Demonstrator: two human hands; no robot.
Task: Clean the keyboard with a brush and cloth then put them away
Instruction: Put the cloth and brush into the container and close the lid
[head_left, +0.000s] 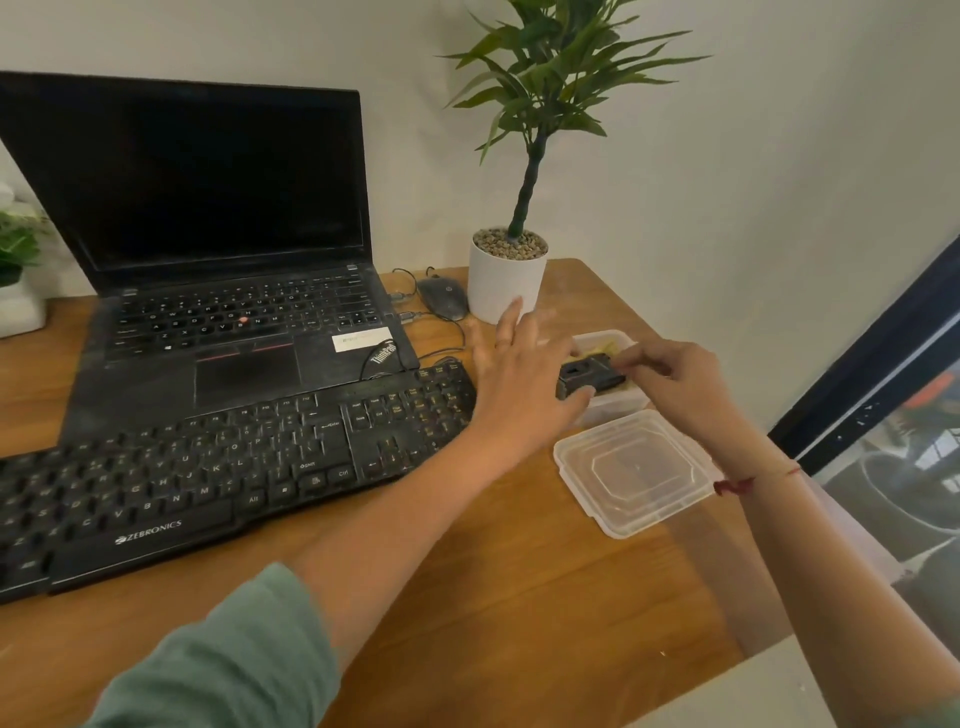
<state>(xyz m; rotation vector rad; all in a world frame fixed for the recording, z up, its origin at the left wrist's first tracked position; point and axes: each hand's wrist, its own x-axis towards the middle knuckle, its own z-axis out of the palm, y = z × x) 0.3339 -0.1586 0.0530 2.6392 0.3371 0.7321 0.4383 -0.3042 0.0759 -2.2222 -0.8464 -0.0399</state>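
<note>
The black Zebronics keyboard (208, 467) lies across the wooden desk in front of the laptop. To its right stands a small clear plastic container (618, 410) with something yellow (605, 345) inside, perhaps the cloth. Over the container sits a small black block, apparently the brush (589, 376). My right hand (670, 379) pinches its right end. My left hand (519, 384) reaches across with its fingers spread, and its thumb touches the brush's left end. The brush's bristles are hidden.
The container's clear lid (634, 467) lies on the desk just in front of it. A white plant pot (504, 286) and a black mouse (444, 299) with cables stand behind. The open laptop (234, 322) is at back left. The desk's edge runs close on the right.
</note>
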